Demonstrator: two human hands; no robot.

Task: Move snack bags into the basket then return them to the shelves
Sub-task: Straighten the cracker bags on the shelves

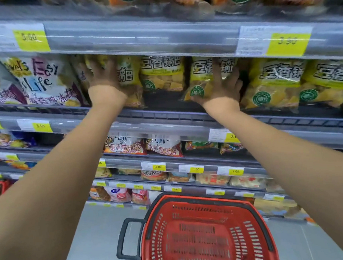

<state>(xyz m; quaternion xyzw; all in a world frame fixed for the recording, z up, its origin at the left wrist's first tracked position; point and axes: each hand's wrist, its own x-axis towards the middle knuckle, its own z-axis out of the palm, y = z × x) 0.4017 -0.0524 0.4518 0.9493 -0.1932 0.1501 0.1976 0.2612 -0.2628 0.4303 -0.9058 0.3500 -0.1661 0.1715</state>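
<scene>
Bags fill the shelf (pixel 166 118) at chest height, and both hands are already on them. At the far left stand white bags (pixel 43 81), beyond the left hand's little-finger side and untouched. The left hand (pixel 101 80) lies flat against a yellow bag (pixel 127 80), fingers spread wide and pointing up toward the underside of the shelf above; whether the fingertips curl over the bag's top edge I cannot tell, since blur and the price rail hide them. Between the two hands stands a middle bag (pixel 162 76), upright, its long axis vertical, free of both hands. The right hand (pixel 222 86) presses on a second yellow bag (pixel 203 81), fingers splayed upward over its right half, thumb low beside the green seal; it looks like a flat-palm hold rather than a closed grip. To the right of those fingers two more yellow bags (pixel 274 83) lean, untouched.

Each hand has its own bag directly under the palm, so neither needs to reach across.

The basket (pixel 203 234) sits on the floor well below and between the forearms, slightly nearer the right arm, its black handle (pixel 125 239) folded out to the left. It holds nothing that I can see. Judging by that, either bags are about to come off the shelf, or the last ones are being seated back.
</scene>
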